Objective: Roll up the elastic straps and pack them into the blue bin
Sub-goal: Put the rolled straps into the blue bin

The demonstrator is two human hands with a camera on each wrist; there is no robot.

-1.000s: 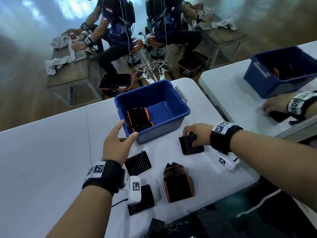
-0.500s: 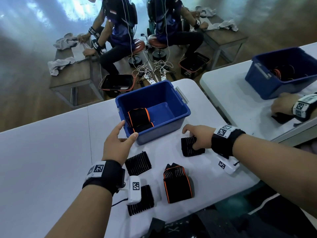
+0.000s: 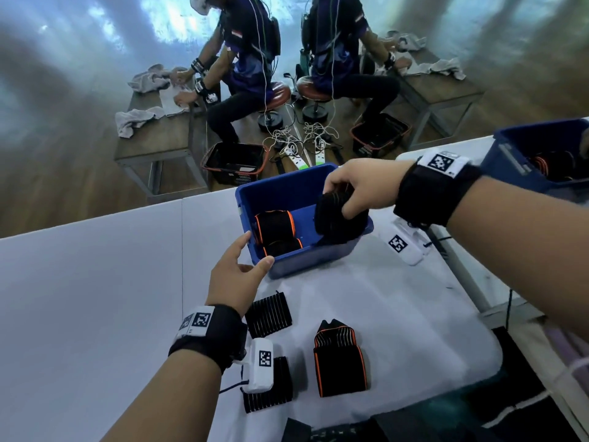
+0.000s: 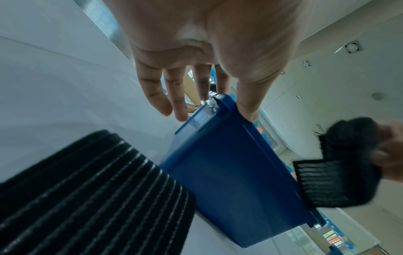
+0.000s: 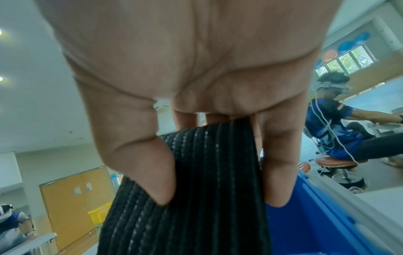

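Near the table's [image 3: 95, 314] front edge lie three straps not yet packed: a ribbed black one [image 3: 269, 384] partly under the left wrist, an orange-trimmed one [image 3: 339, 362] beside it with its long axis running front to back, and another ribbed piece [image 3: 268, 314] just beyond. The left hand [image 3: 234, 279], fingers straight, steadies the blue bin's [image 3: 287, 186] near corner. Inside the bin sits one orange-edged roll [image 3: 275, 226]. Over its right edge the right hand [image 3: 360, 186] pinches a black rolled strap [image 3: 338, 215], loose end hanging downward; most of the packing seems left.
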